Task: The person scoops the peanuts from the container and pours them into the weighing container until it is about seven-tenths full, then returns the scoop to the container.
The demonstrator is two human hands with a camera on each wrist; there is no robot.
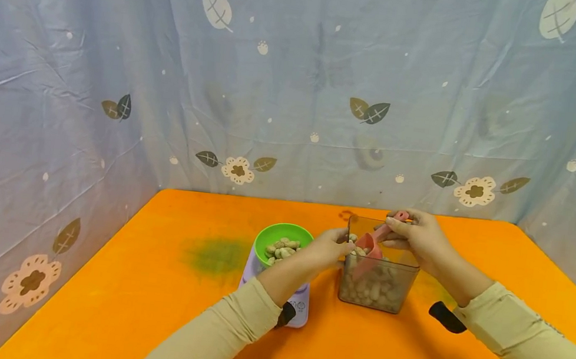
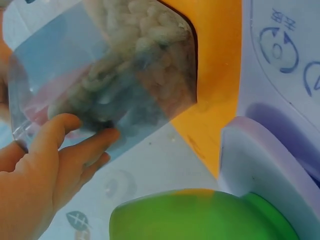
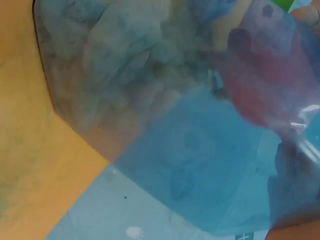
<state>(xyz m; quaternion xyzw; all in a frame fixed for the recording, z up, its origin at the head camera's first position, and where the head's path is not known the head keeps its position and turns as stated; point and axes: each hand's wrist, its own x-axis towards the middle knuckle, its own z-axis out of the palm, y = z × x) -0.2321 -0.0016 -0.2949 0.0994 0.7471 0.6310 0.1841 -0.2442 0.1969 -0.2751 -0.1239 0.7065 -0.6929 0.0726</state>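
A clear square container [image 1: 377, 287] of peanuts stands on the orange table [image 1: 145, 305]. My right hand [image 1: 417, 236] pinches the handle of a pink scoop [image 1: 372, 243], whose bowl is tipped down inside the container with a few peanuts on it. My left hand [image 1: 330, 246] rests its fingers [image 2: 92, 145] against the outside of the container's left wall [image 2: 100, 65]. In the right wrist view the scoop [image 3: 260, 85] shows pink through the container wall [image 3: 150, 125]. Just left of the container, a green bowl [image 1: 262, 242] holds peanuts [image 1: 284, 248] on a lavender scale [image 1: 299, 314].
A blue leaf-and-flower cloth [image 1: 298, 86] hangs behind the table and down its left and right sides. A greenish stain [image 1: 215, 254] marks the table left of the scale. The bowl rim [image 2: 200, 215] and scale [image 2: 280, 150] lie close to my left hand.
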